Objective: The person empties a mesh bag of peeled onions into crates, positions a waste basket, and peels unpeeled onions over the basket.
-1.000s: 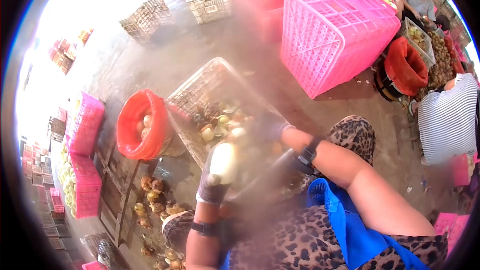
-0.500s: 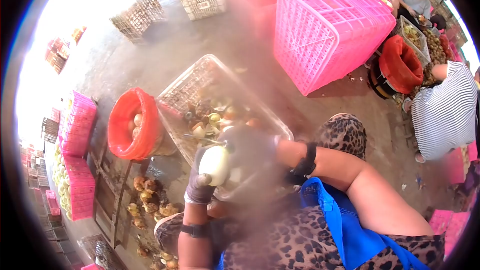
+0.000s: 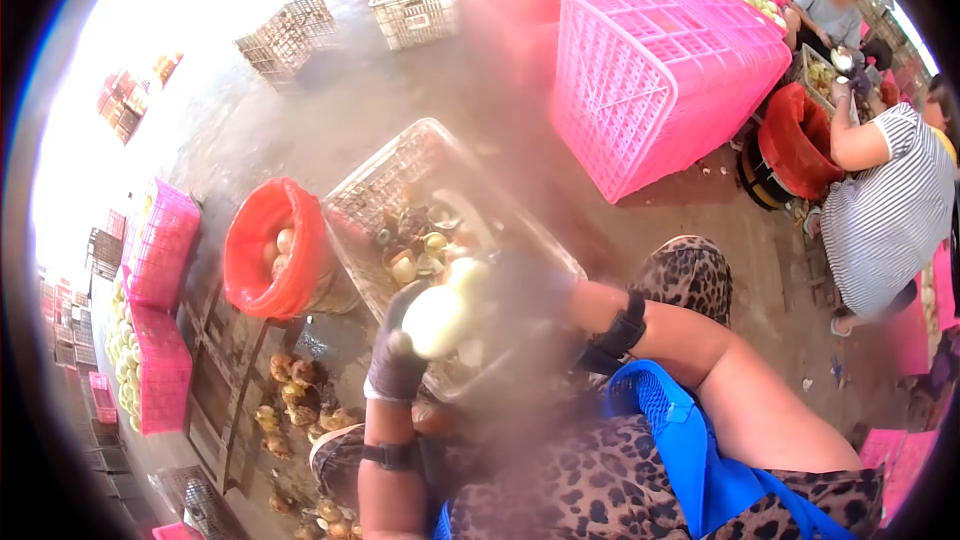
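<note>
In the head view, my left hand [image 3: 390,365], in a dark grey glove, is closed around a peeled white onion [image 3: 434,324]. A second pale round shape [image 3: 467,276], perhaps another onion, touches it on the far side. My right hand [image 3: 530,290] is beside them, but a hazy smear hides its fingers and anything in them. Below both hands stands a pale plastic crate [image 3: 372,172] with onion skins and trimmings [image 3: 430,245] in it.
To the left stands a red-lined bucket [image 3: 262,285] with onions inside. Unpeeled onions [image 3: 292,390] lie on the floor nearby. Stacked pink crates [image 3: 670,90] stand ahead right. Two people work at right, one in a striped top [image 3: 880,220], beside another red-lined bucket [image 3: 800,145].
The onion in my left hand has turned slightly, and the pale shape beside it now shows. A thin blade seen earlier near the onion is no longer visible. The striped-top person has shifted.
</note>
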The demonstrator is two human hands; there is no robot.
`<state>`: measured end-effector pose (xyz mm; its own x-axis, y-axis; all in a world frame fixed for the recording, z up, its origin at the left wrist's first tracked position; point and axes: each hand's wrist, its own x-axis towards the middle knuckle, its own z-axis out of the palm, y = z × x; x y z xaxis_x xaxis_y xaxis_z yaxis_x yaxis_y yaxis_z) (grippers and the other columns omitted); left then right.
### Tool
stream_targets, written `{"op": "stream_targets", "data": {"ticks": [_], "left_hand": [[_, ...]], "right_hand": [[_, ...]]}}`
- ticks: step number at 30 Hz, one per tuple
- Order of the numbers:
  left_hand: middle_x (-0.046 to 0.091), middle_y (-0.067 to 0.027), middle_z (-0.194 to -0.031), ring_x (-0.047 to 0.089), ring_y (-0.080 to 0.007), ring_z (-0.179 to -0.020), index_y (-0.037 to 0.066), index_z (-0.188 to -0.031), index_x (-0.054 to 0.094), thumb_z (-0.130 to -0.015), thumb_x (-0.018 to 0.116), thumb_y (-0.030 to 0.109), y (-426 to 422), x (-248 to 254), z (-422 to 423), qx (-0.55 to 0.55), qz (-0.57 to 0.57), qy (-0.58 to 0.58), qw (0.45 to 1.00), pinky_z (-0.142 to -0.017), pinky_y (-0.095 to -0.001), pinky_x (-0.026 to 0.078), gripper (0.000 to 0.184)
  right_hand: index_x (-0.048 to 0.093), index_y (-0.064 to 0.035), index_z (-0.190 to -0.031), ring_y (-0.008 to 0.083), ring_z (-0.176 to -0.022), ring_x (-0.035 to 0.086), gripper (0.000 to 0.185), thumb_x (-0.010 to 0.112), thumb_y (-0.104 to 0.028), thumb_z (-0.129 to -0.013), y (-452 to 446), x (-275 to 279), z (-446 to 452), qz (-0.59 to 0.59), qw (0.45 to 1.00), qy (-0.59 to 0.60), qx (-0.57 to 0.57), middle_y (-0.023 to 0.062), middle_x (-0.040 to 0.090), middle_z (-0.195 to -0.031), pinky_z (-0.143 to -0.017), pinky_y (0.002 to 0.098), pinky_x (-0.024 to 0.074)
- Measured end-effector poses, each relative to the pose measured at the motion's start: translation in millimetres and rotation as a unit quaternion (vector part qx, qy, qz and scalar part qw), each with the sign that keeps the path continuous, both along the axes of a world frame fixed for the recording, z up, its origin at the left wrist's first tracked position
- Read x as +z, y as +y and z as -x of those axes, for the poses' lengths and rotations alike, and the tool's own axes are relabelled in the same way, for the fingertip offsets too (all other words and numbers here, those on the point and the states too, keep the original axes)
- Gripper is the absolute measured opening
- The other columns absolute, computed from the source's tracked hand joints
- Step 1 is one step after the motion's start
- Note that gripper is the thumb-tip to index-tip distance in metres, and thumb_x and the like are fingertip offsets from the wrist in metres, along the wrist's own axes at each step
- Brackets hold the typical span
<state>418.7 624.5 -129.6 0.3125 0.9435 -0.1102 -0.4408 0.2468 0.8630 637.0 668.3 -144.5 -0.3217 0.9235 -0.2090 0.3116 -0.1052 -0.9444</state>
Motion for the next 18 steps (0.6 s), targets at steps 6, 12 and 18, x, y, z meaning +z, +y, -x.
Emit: {"op": "stream_targets", "data": {"ticks": [6, 12, 18], "left_hand": [[0.058, -0.014, -0.126, 0.061, -0.0273, -0.111, -0.001, -0.139, 0.044, -0.065, 0.089, 0.035, 6, -18, -5, 0.03, 0.05, 0.114, 0.992, -0.087, -0.0408, 0.057, 0.094], [0.06, -0.0138, -0.122, 0.062, -0.0266, -0.11, 0.001, -0.136, 0.046, -0.062, 0.09, 0.03, 10, -25, 10, 0.042, 0.02, 0.037, 0.998, -0.091, -0.0399, 0.055, 0.091], [0.061, -0.0129, -0.12, 0.062, -0.0258, -0.109, 0.003, -0.135, 0.046, -0.06, 0.092, 0.031, 9, -10, 13, 0.083, -0.022, 0.141, 0.986, -0.095, -0.0394, 0.053, 0.092]], "right_hand": [[0.073, 0.0, -0.1, 0.0134, -0.064, 0.066, 0.031, 0.068, -0.025, -0.081, -10, 11, 10, -0.12, 0.993, -0.021, 0.003, 0.0076, 0.07, -0.072, -0.061, 0.0289, 0.0533], [0.066, -0.0091, -0.117, 0.0258, -0.085, 0.069, 0.027, 0.053, -0.017, -0.096, 36, -43, -29, -0.014, 0.995, -0.081, 0.048, 0.0125, 0.072, -0.1, -0.076, 0.0398, 0.0539], [0.059, -0.0069, -0.131, 0.0203, -0.094, 0.065, 0.043, 0.063, -0.021, -0.09, 31, -42, -17, -0.214, 0.952, -0.209, 0.07, 0.0121, 0.067, -0.111, -0.081, 0.0349, 0.0531]]}}
